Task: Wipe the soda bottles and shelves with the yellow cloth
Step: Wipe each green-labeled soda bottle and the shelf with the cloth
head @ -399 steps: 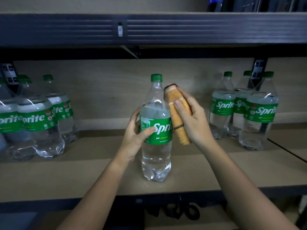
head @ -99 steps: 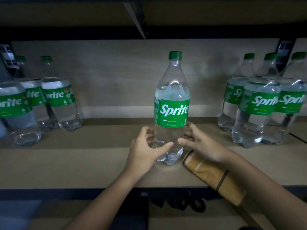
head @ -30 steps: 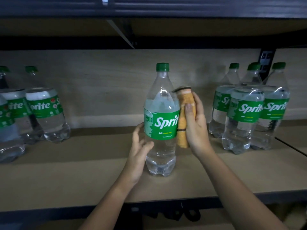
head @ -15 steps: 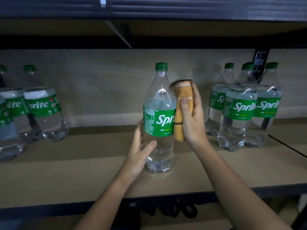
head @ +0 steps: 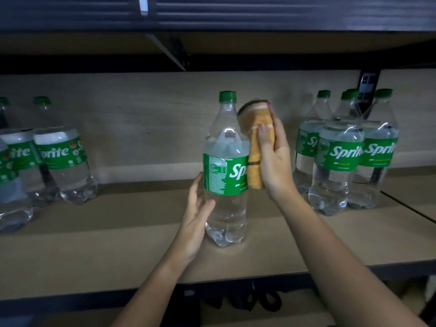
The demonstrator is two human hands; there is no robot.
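Observation:
A clear Sprite bottle [head: 225,175] with a green cap and label stands upright in the middle of the wooden shelf [head: 118,241]. My left hand [head: 195,220] holds its lower part from the left, thumb in front and fingers behind. My right hand [head: 273,161] grips the folded yellow cloth [head: 256,147] and presses it against the bottle's right side, from the shoulder down to the label. The cloth's upper end is blurred.
Three Sprite bottles [head: 337,152] stand grouped at the right of the shelf, and more Sprite bottles [head: 59,156] stand at the left. A dark upper shelf [head: 236,15] hangs overhead. A seam in the shelf board runs at the far right.
The cloth in my right hand has slid up the bottle's right side toward the shoulder. The bottle has turned, showing more of its back label. My left hand stays low on the bottle.

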